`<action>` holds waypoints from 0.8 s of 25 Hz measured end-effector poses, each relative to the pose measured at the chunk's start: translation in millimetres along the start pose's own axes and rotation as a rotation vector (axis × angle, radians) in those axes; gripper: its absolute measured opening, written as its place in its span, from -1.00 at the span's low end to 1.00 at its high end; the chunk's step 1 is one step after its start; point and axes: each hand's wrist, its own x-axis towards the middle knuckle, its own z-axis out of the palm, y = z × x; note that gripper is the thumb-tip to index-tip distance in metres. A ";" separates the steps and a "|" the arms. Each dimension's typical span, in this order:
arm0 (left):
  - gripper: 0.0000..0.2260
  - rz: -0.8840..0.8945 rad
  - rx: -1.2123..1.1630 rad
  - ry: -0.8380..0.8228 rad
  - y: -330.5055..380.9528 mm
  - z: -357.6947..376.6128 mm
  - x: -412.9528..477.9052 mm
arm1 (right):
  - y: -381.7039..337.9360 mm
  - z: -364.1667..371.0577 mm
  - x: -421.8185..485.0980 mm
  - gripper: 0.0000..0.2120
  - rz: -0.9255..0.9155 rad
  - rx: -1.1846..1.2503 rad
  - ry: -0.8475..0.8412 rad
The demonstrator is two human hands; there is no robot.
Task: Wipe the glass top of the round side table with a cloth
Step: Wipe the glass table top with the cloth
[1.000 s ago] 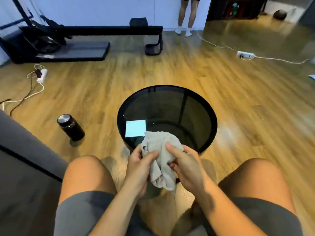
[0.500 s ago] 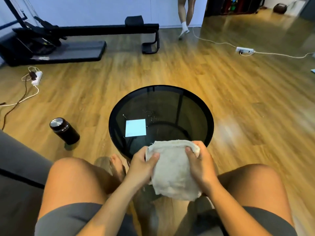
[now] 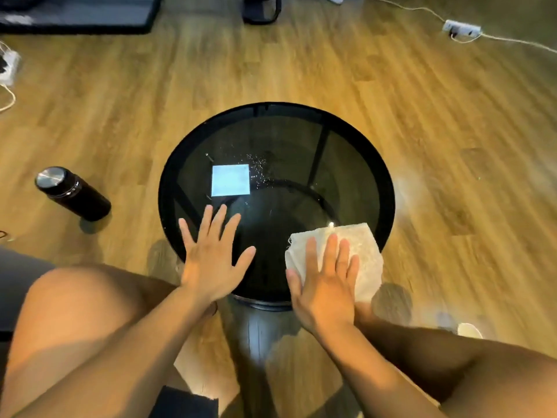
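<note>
The round side table [image 3: 387, 188] has a dark glass top in a black rim and stands on the wooden floor between my knees. Small water droplets [image 3: 259, 167] speckle the glass near its middle, beside a pale square reflection [image 3: 230, 180]. A light grey cloth [image 3: 363, 251] lies folded flat on the near right part of the glass, overhanging the rim. My right hand [image 3: 327, 280] presses flat on the cloth with fingers spread. My left hand [image 3: 212, 256] rests flat on the near left part of the glass, fingers apart, holding nothing.
A dark bottle with a metal lid [image 3: 72, 193] stands on the floor left of the table. A power strip with a white cable [image 3: 461, 28] lies far right. Another strip [image 3: 7, 66] sits at the left edge. Black exercise equipment [image 3: 78, 13] is at the back.
Both hands held the cloth in front of the table's near edge. Now the cloth lies flat on the glass under my right hand, and my left hand has let go and rests on the glass.
</note>
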 end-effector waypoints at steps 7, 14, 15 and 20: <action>-0.28 -0.124 -0.043 -0.026 -3.9 11.5 1.3 | 45.7 -22.1 100.5 -0.32 -0.004 -0.186 -0.065; -0.34 0.041 0.147 -0.044 -1.9 12.0 1.2 | 73.8 -44.0 180.6 -0.36 0.106 0.036 0.142; -0.35 0.075 0.152 -0.035 -2.0 11.1 0.8 | 80.3 -48.1 181.4 -0.37 0.126 0.059 0.177; -0.37 0.082 0.076 0.022 -4.8 8.9 0.5 | 86.0 -38.5 128.1 -0.40 0.078 -0.033 0.110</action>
